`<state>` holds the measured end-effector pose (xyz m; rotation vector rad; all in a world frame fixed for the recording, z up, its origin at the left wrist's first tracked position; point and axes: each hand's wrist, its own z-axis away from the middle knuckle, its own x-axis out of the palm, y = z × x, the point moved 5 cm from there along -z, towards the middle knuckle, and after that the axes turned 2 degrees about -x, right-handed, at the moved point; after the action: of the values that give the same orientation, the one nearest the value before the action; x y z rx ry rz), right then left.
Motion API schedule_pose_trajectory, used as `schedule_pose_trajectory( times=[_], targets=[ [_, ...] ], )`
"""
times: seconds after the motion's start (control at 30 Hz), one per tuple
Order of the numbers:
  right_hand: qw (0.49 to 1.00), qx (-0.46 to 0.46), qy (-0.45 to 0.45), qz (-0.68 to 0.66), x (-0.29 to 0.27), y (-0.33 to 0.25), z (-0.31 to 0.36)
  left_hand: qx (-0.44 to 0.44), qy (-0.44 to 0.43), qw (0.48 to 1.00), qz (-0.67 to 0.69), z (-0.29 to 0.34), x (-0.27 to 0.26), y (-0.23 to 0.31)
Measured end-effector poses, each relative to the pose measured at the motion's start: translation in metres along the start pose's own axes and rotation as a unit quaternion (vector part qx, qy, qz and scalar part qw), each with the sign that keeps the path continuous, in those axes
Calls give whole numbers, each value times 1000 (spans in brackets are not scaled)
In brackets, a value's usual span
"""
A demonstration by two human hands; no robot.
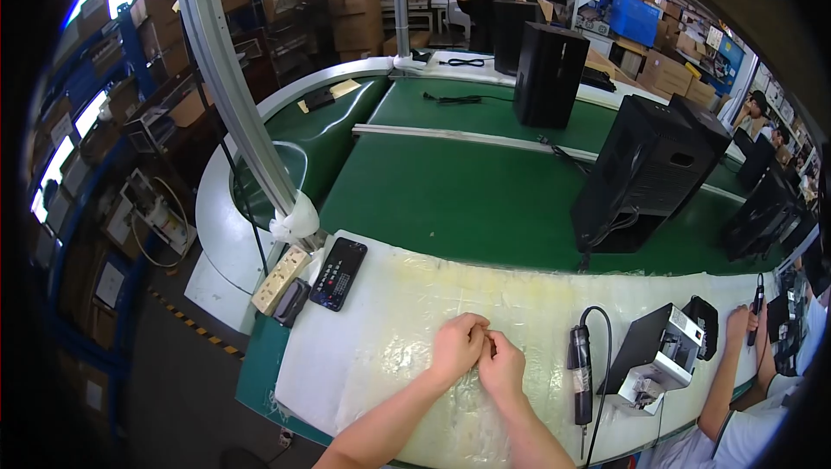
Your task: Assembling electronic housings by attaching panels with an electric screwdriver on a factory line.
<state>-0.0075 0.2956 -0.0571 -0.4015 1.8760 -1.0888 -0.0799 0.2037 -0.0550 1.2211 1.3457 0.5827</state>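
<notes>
My left hand (457,344) and my right hand (502,367) rest together on the white plastic-covered bench top (381,330), fingers curled and touching each other. Whether something small is pinched between the fingertips I cannot tell. An electric screwdriver (579,374) with a black cable lies just right of my right hand. A black phone (339,273) lies to the left, near the bench's far edge.
A cream power strip (280,279) sits left of the phone. A grey metal box unit (655,354) stands to the right, where a neighbouring person's hand (737,327) holds a tool. Black computer cases (645,173) stand on the green conveyor (450,192). A metal post (234,88) rises at left.
</notes>
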Motion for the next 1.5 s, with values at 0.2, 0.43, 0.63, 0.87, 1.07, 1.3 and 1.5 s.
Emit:
schedule_pose_trajectory(
  times=[0.2,0.43,0.63,0.87,1.07,1.3,1.5],
  targets=[
    [1000,-1,8,-2,0,3,1,-10,-10,1000,7,1,2,-3],
    [1000,2,6,1,1,-1,-5,-7,-7,1000,-6,-2,0,-3],
    [1000,1,2,-5,0,3,2,-5,-8,1000,-9,-3,0,3],
    [1000,-13,8,9,0,2,-1,-18,-13,1000,-5,0,3,-3],
    [999,-17,30,3,2,0,-2,-7,-3,1000,-7,-4,-1,-1],
    [999,-8,32,25,2,4,-3,-23,-31,999,-21,-3,2,-2],
    [998,-28,48,16,-1,2,-3,-19,-19,1000,-11,0,5,-7]
  ],
)
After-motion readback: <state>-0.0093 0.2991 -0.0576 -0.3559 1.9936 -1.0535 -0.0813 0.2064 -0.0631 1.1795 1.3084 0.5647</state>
